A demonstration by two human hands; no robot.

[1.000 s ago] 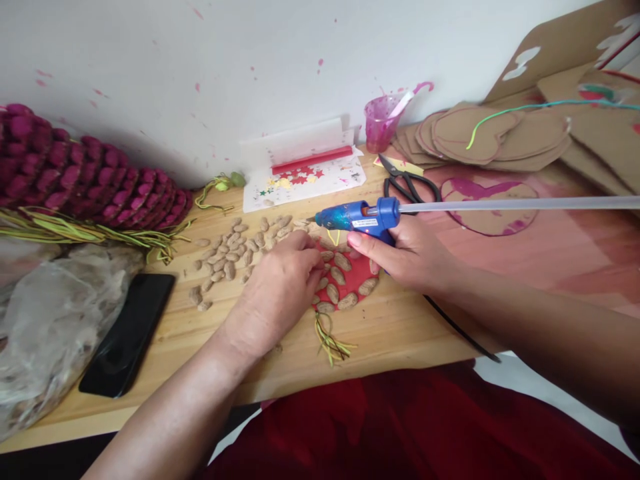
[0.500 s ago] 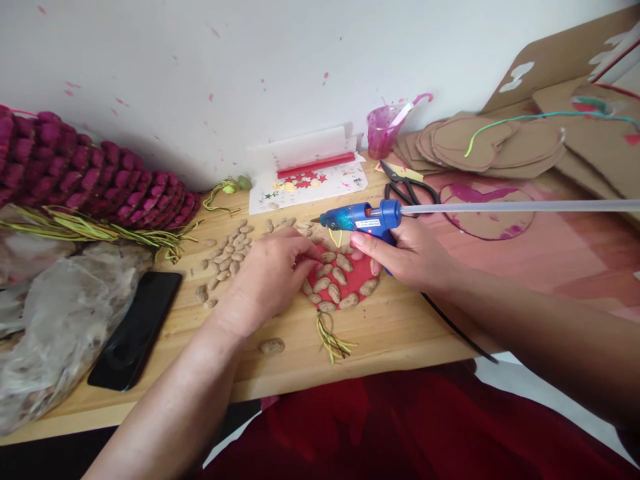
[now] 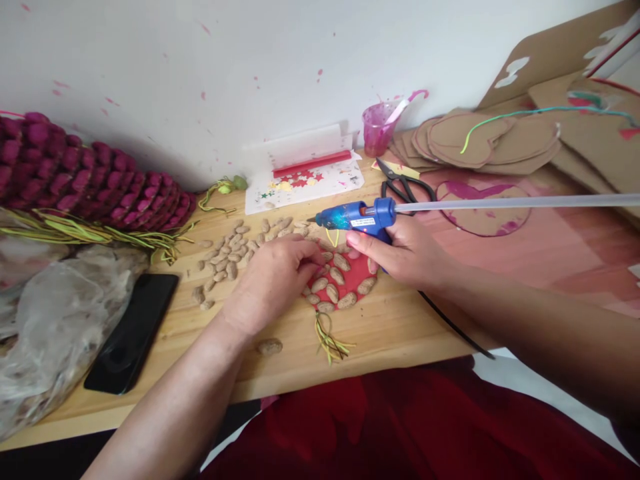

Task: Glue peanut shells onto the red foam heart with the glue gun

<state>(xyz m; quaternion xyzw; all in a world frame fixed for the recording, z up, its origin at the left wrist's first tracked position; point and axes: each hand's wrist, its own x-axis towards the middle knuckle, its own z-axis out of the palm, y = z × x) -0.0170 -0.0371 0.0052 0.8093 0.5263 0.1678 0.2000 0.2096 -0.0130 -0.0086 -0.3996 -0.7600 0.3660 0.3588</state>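
Note:
My right hand (image 3: 407, 257) is wrapped around the handle of a blue glue gun (image 3: 357, 217), with a long clear glue stick (image 3: 500, 202) sticking out of its back. The gun's nozzle points left, above the table. My left hand (image 3: 283, 273) is closed in a pinch over the left side of a red disc (image 3: 345, 283); whatever lies between its fingertips is hidden. Peanuts (image 3: 333, 293) in their shells sit around the disc's rim and across its middle. A yellow-green string tassel (image 3: 330, 343) hangs from the disc's near edge. Loose peanuts (image 3: 233, 247) lie left of my left hand.
Black scissors (image 3: 405, 187) lie behind the glue gun, near a pink-stained cup (image 3: 379, 130). Cardboard shapes (image 3: 465, 140) are stacked at right. A phone (image 3: 133, 333), a plastic bag (image 3: 75, 313) and magenta-painted stacked pieces (image 3: 85, 180) occupy the left. The gun's black cord (image 3: 455, 323) crosses the front edge.
The whole view has shifted slightly. My left hand keeps its pinch at the disc's left side, and my right hand still holds the glue gun in nearly the same place.

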